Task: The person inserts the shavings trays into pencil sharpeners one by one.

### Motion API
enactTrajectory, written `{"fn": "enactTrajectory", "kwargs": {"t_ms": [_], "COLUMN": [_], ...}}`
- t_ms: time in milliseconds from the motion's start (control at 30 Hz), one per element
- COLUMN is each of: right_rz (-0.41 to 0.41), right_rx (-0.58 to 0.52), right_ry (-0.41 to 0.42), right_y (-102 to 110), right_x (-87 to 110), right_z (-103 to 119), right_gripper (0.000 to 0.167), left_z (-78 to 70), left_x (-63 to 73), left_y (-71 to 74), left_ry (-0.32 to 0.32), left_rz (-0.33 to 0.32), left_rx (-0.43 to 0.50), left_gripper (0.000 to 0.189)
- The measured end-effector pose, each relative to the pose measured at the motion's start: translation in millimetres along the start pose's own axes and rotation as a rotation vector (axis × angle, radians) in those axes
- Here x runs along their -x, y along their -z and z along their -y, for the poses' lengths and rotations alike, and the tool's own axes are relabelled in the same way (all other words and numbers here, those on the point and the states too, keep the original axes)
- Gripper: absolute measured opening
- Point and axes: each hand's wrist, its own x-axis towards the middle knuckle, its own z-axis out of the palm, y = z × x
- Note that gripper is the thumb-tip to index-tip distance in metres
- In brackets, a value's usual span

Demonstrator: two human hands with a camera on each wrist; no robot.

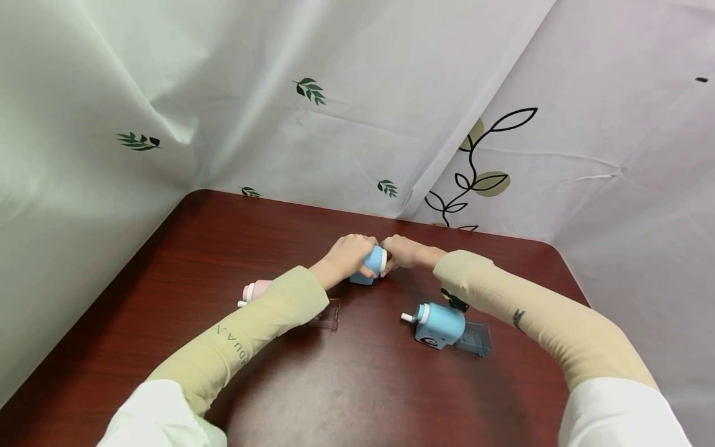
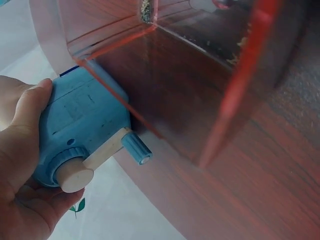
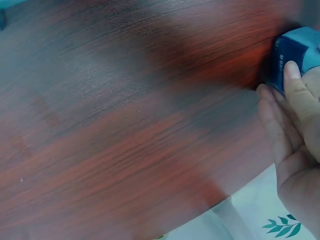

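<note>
At the far edge of the surface [image 1: 346,385], the left hand [image 1: 347,253] clamps a boxy blue sharpener [image 2: 82,110] with cream crank [image 2: 106,149]; the right hand [image 1: 401,251] touches it, grip unclear. Dark panel [image 3: 296,50], blurred lettering [image 3: 281,61].

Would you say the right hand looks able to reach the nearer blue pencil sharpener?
Probably yes: the nearer blue pencil sharpener stands with its crank uncovered, though the right hand must first leave the farther blue pencil sharpener.

A reddish-brown, wood-grained desk [image 1: 346,379] is backed by pale, creased sheeting [image 1: 251,56], printed with green sprigs [image 1: 310,91] and a black-outlined vine [image 1: 491,184]. Light is reflected softly by the desk's near part
</note>
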Motion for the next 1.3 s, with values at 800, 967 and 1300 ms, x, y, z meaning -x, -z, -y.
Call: {"fn": "enactTrajectory", "kwargs": {"t_ms": [800, 967, 1300], "right_rz": [-0.024, 0.006, 0.074], "right_rx": [-0.128, -0.150, -0.087], "right_ry": [-0.084, -0.106, -0.134], "right_y": [-3.6, -1.6, 3.6], "right_x": [3.4, 3.5, 1.2], "right_z": [4.1, 6.6, 8.9], "right_gripper": [0.030, 0.030, 0.040], "left_z": [0.6, 0.3, 1.6], "left_x": [1.7, 1.4, 1.0], "left_y": [0.6, 1.2, 1.0], "left_ry": [-0.013, -0.015, 0.000], "left_rz": [-0.006, 0.001, 0.001], "left_rx": [-0.028, -0.027, 0.000], "left_gripper": [0.063, 0.063, 0.061]}}
